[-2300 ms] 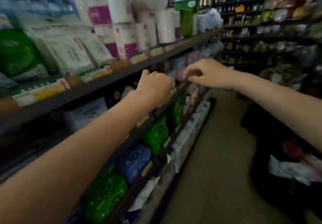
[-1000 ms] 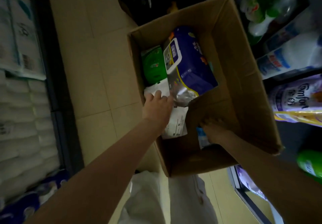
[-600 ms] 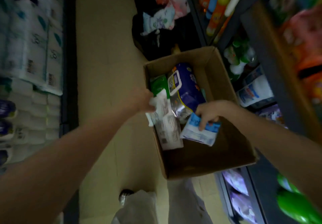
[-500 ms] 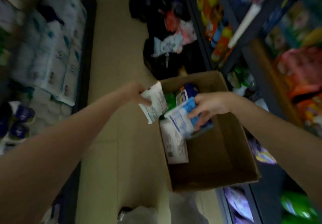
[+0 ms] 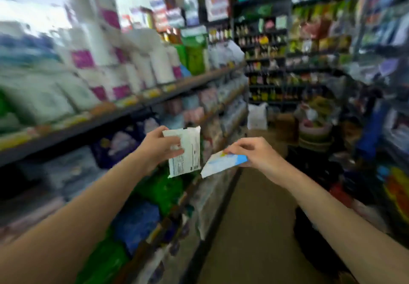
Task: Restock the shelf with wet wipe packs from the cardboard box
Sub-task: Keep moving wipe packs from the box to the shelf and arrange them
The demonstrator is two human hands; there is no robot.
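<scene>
Both hands have risen from the cardboard box to shelf height, each carrying a pack, and the view has swung from the floor up to the aisle; the box is no longer in view.

Left hand (image 5: 158, 148): fingers and thumb are curled round the upper left edge of a flat white plastic wet wipe pack with printed black text (image 5: 184, 151). The pack hangs upright, its printed face toward the camera.

Right hand (image 5: 254, 153): fingertips and thumb pinch the right end of a flat white and light-blue wet wipe pack (image 5: 222, 162). This pack is tilted, its left end lower, just beside the lower right corner of the white pack; contact between the two cannot be determined.

Both packs are held in the air in front of the dark tiered shelf unit (image 5: 124, 112) on the left side of the aisle, at the level of its middle tier. White paper rolls with magenta labels (image 5: 106, 62) stand on the upper tier. Green soft packs (image 5: 163, 188) and blue soft packs (image 5: 137, 221) lie on the lower tier below the hands. Beige floor (image 5: 247, 228) runs down the aisle toward further blurred shelving.
</scene>
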